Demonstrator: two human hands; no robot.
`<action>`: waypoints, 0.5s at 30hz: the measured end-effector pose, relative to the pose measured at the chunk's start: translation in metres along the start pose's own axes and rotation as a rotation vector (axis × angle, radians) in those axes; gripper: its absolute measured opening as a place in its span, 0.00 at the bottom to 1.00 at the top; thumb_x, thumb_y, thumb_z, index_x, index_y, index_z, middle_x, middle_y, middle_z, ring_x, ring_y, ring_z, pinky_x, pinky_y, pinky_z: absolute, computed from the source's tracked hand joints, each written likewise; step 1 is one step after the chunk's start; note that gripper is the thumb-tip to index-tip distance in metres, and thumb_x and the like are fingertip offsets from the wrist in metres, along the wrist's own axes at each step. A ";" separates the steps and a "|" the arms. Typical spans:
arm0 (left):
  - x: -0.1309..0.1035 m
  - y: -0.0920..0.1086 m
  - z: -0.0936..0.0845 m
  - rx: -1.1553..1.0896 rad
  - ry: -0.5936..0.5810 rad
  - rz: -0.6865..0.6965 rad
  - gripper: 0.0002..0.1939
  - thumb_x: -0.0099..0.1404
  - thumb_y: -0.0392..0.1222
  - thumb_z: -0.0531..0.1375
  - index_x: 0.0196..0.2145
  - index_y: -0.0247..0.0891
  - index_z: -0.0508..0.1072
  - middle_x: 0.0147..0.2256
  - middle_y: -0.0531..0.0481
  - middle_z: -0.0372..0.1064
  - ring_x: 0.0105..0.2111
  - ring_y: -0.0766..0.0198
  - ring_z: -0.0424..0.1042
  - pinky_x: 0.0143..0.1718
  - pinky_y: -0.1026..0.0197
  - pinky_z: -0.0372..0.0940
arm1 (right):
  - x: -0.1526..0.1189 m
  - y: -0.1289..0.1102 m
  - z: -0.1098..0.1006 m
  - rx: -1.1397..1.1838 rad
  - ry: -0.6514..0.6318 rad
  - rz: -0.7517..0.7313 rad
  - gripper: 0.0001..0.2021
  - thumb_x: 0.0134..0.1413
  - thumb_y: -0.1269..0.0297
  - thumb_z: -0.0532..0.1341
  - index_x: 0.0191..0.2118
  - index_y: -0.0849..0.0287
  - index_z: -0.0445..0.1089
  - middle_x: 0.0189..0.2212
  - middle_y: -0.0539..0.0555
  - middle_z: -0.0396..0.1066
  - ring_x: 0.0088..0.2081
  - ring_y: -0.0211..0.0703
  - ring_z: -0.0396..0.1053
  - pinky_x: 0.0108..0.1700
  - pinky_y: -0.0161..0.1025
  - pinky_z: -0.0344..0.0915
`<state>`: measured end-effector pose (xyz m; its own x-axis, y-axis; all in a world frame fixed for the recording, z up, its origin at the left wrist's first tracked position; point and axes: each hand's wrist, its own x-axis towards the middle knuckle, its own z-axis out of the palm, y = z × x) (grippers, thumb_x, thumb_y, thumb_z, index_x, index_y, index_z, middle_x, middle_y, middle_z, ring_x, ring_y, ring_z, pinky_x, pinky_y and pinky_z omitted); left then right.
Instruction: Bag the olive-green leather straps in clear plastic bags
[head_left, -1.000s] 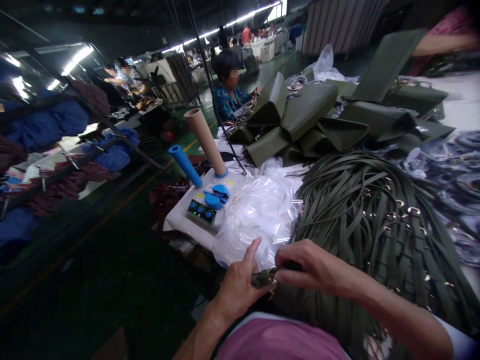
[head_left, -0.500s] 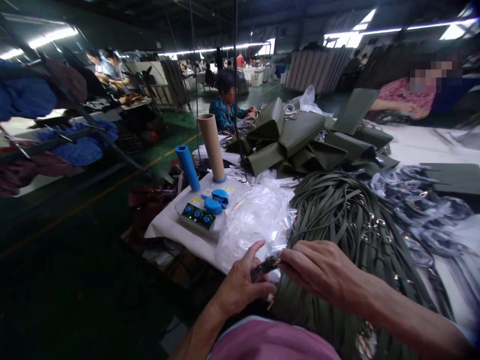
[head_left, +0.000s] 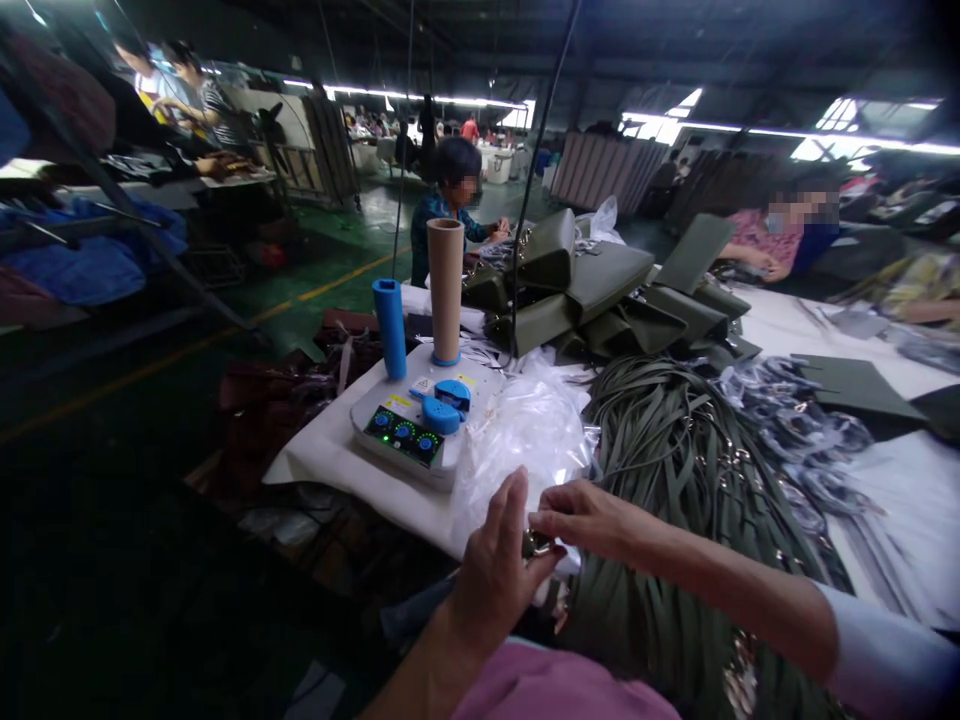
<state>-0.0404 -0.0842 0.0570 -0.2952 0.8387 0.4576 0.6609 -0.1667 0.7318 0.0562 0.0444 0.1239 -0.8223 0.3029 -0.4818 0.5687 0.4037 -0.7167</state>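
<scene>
Near the bottom centre, my left hand (head_left: 499, 560) is curled round a small strap end with metal hardware (head_left: 534, 543), partly hidden by the fingers. My right hand (head_left: 577, 515) pinches the same piece from the right, its fingertips meeting the left hand's. Just beyond both hands lies a heap of clear plastic bags (head_left: 529, 430). To their right spreads a large bundle of dark green straps (head_left: 675, 440) with metal clasps.
A white machine (head_left: 457, 465) with blue knobs stands left of the plastic, beside a cardboard tube (head_left: 445, 290) and a blue tube (head_left: 389, 328). Green bags (head_left: 607, 280) are piled behind. One person (head_left: 442, 215) sits across; another (head_left: 761, 240) works at right.
The view has shifted, and more of the right side shows. My right hand has drawn closer to my left, and the held piece is now more covered by fingers.
</scene>
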 end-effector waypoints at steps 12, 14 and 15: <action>-0.001 -0.013 -0.023 -0.347 -0.095 -0.311 0.52 0.49 0.46 0.68 0.62 0.44 0.38 0.60 0.37 0.47 0.54 0.53 0.60 0.48 0.54 0.64 | 0.013 0.008 0.001 0.804 -0.145 0.158 0.19 0.42 0.48 0.63 0.28 0.61 0.62 0.11 0.38 0.42 0.14 0.26 0.34 0.15 0.29 0.33; -0.002 -0.015 -0.024 -0.229 -0.154 -0.375 0.33 0.55 0.44 0.63 0.56 0.39 0.56 0.50 0.41 0.63 0.48 0.56 0.65 0.46 0.56 0.63 | 0.011 0.012 -0.002 0.882 -0.145 0.183 0.20 0.41 0.48 0.64 0.27 0.60 0.60 0.11 0.37 0.40 0.15 0.26 0.33 0.16 0.29 0.32; -0.003 -0.015 -0.023 -0.177 -0.184 -0.403 0.22 0.58 0.44 0.61 0.49 0.36 0.63 0.43 0.44 0.68 0.43 0.58 0.68 0.43 0.58 0.63 | 0.009 0.013 -0.003 0.856 -0.125 0.164 0.20 0.41 0.47 0.64 0.27 0.60 0.60 0.11 0.37 0.40 0.15 0.26 0.33 0.16 0.29 0.32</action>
<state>-0.0655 -0.0956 0.0559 -0.3663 0.9299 0.0344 0.3859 0.1182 0.9149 0.0560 0.0554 0.1117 -0.7563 0.1835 -0.6279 0.5093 -0.4372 -0.7412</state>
